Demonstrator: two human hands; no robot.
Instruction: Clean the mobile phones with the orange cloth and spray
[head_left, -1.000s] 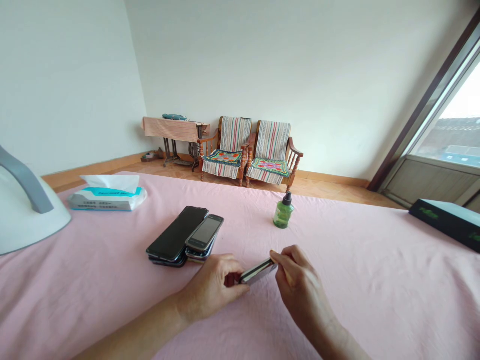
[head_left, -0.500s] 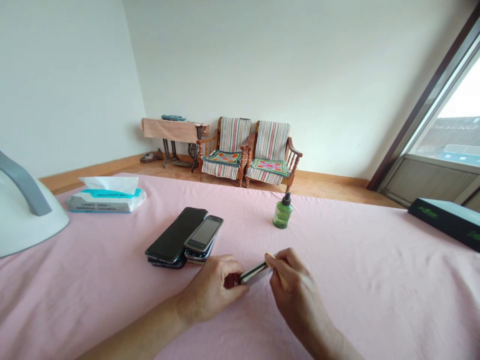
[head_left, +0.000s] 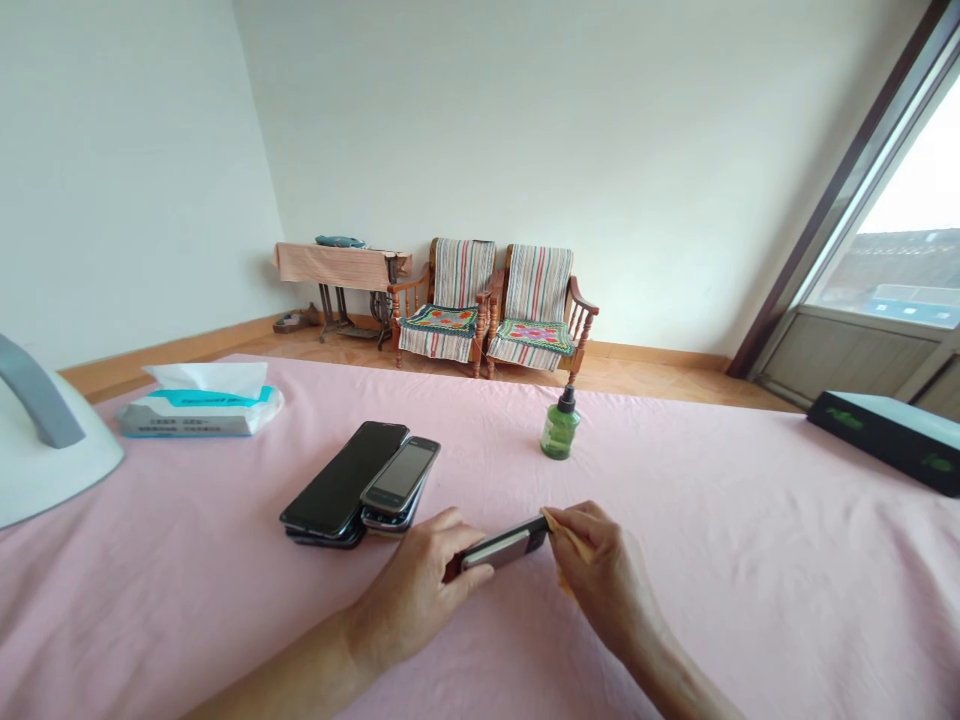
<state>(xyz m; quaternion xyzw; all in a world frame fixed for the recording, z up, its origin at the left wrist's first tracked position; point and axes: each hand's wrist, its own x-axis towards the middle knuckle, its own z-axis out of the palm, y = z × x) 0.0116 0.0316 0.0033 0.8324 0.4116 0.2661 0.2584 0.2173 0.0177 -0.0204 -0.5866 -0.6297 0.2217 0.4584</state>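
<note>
Item 1: L hand (head_left: 420,575), thumb and fingers pinching the near end of a slim phone (head_left: 504,550).
Item 2: R hand (head_left: 604,560), fingers pressed tog. on a yellow cloth (head_left: 573,542), set against the phone's far end.
Phone: 1 pc., tilted, betw. both hands, over the pink tablecloth (head_left: 720,600).
Progress: cloth at one end only, rest of casing uncovered; whether stacked phones have had same handling, can't tell from here.
Beyond L hand: stack of large phones (head_left: 345,480), stack of smaller phones (head_left: 403,475) just beside.
Beyond R hand: green bottle (head_left: 559,432), upright, blk. pump top.
Farther L: tissue pack (head_left: 199,415).
Far R: blk. box (head_left: 874,440).
</note>
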